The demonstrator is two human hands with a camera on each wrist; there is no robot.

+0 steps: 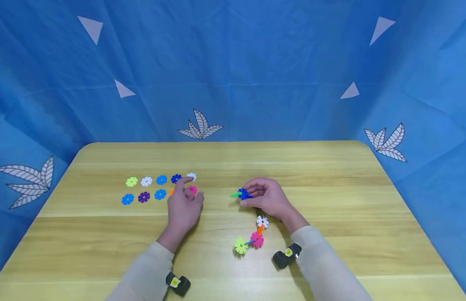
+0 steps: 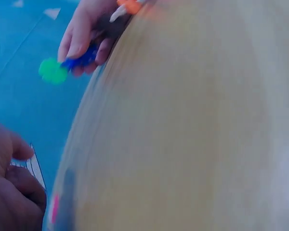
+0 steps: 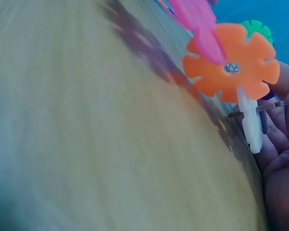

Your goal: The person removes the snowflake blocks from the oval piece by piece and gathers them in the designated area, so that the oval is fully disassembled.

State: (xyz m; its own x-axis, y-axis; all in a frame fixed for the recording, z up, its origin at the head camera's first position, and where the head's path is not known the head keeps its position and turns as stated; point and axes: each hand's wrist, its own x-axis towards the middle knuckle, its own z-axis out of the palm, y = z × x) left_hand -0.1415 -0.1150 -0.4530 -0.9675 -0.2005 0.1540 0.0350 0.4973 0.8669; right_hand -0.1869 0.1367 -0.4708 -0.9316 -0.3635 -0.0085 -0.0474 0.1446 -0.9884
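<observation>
My right hand [image 1: 268, 198] pinches a dark blue notched disc [image 1: 243, 194] between thumb and fingers. A green disc [image 1: 235, 195] is slotted into it and points left. From the hand, a chain of linked discs trails toward me: a white disc [image 1: 262, 221], an orange disc [image 3: 248, 48], a pink disc [image 1: 257, 239], a blue one seen edge-on and a yellow-green disc [image 1: 240, 246]. My left hand [image 1: 183, 209] hovers over the loose discs, its index finger overlapping a white disc [image 1: 192, 176] in the head view. Nothing shows in its grasp.
Loose discs lie in two rows at the left, among them a yellow-green disc [image 1: 131, 181], a purple disc [image 1: 144, 197] and a pink disc [image 1: 193, 190]. An orange one is partly hidden by the left hand. A blue curtain [image 1: 233, 62] hangs behind the wooden table [image 1: 330, 167].
</observation>
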